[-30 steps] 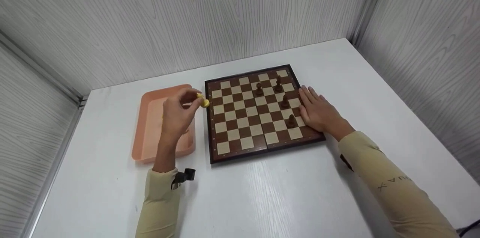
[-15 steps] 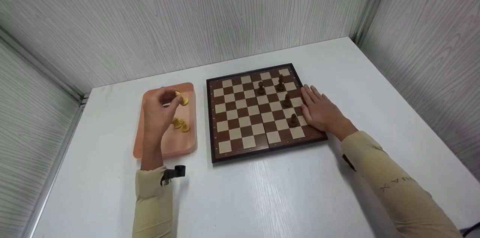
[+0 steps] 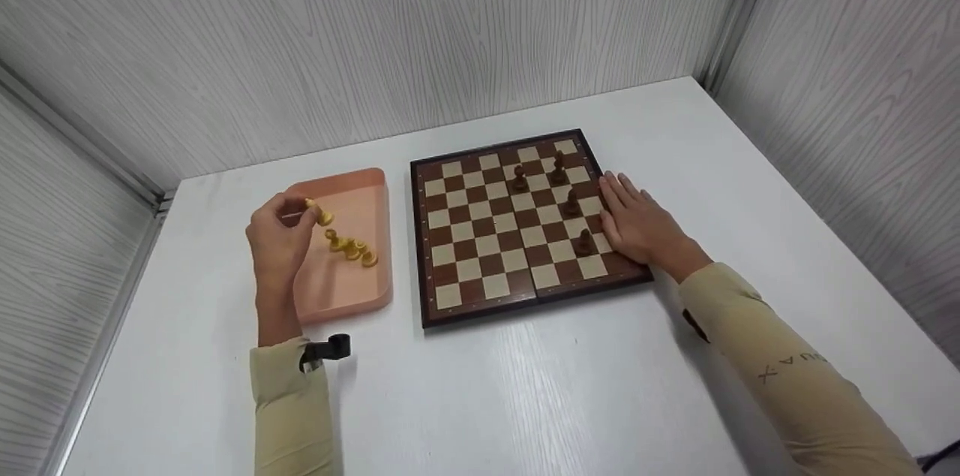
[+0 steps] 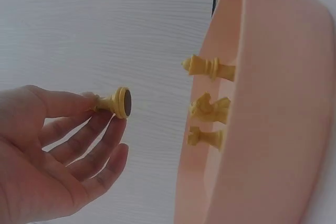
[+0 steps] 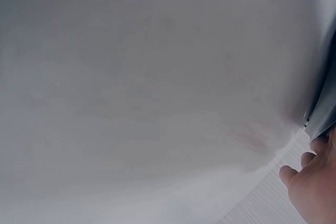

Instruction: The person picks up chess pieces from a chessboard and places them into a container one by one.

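Above the left part of the pink tray [image 3: 379, 236], my left hand [image 3: 277, 239] pinches a yellow chess piece [image 4: 119, 102] between thumb and fingers. Its round dark-bottomed base points away from the fingertips; its top is hidden in them. Inside the tray lie several more yellow pieces, among them a queen [image 4: 205, 66], a knight [image 4: 210, 108] and a rook [image 4: 205, 137] in the left wrist view. My right hand [image 3: 641, 224] rests with straight fingers on the right edge of the chessboard [image 3: 487, 243]. Only part of that hand [image 5: 315, 187] appears in the right wrist view.
Several dark brown chess pieces [image 3: 571, 203] stand upright on the board's right half, close to my right hand. Board and tray lie side by side on a white table [image 3: 510, 386] with a narrow gap between them. Grey wood-grain panels [image 3: 450, 33] enclose the table behind and at the sides.
My left hand, holding the yellow piece, has moved left from the board's left edge to over the tray's left side, uncovering the pieces inside. My right hand stays on the board's edge.
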Tool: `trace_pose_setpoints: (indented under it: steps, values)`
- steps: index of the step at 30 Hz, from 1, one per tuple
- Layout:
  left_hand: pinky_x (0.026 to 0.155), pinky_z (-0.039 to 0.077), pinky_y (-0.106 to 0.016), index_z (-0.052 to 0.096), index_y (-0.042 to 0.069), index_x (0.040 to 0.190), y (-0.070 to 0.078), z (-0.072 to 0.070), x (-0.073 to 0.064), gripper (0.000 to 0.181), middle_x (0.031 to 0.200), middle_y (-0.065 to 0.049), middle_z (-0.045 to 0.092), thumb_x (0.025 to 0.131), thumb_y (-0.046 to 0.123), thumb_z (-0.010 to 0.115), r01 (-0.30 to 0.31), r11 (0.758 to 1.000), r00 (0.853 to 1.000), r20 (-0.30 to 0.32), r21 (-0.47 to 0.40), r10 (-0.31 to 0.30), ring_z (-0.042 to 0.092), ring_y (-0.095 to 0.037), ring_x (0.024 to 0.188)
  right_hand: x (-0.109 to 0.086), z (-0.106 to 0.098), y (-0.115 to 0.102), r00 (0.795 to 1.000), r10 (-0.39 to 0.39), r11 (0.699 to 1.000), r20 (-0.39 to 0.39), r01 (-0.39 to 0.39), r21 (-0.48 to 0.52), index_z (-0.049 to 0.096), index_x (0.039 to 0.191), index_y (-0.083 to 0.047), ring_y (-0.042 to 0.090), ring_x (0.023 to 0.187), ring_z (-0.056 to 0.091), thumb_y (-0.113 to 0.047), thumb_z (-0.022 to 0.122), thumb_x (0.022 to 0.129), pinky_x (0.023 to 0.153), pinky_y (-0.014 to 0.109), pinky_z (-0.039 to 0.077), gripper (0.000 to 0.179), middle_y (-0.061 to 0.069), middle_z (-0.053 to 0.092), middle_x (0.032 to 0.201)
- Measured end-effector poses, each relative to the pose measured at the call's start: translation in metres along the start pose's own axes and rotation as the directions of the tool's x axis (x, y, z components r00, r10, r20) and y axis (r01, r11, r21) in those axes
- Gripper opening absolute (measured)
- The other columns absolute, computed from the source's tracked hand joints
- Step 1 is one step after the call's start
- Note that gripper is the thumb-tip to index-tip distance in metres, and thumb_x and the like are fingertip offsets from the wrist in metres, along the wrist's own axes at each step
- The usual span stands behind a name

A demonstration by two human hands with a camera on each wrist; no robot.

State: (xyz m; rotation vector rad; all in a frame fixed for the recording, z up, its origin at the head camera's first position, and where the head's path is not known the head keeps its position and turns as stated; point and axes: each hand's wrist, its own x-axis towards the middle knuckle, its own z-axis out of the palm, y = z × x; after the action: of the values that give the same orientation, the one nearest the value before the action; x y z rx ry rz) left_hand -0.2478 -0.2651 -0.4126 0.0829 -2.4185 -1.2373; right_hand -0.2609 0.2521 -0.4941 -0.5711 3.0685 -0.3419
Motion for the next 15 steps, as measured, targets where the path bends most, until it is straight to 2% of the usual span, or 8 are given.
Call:
trace_pose_setpoints:
  steps: [6,15]
  values:
    - [0.092,0.055,-0.044,0.069,-0.007,0.112,-0.015,-0.002,-0.001,0.020,0.109,-0.021,0.071,0.099,0.007,0.064,0.052,0.998,0.999,-0.004,0.043,-0.051,0.070,-0.032,0.103,0.001,0.000,0.000,1.000,0.012,1.000,0.020,-0.012,0.000,0.008,0.162,0.002,0.037,0.156,0.006,-0.032,0.024,0.111,0.122,0.058,0.017,0.063,0.019,0.008,0.170]
    - [0.092,0.055,-0.037,0.068,-0.005,0.113,-0.037,0.003,0.001,0.021,0.112,-0.019,0.071,0.098,0.009,0.062,0.153,0.984,0.987,0.030,0.089,-0.156,0.068,-0.029,0.108,0.002,0.000,-0.001,1.000,0.009,1.000,0.005,-0.009,0.011,0.010,0.162,0.002,0.038,0.156,0.007,-0.032,0.025,0.110,0.122,0.059,0.018,0.064,0.019,0.010,0.170]
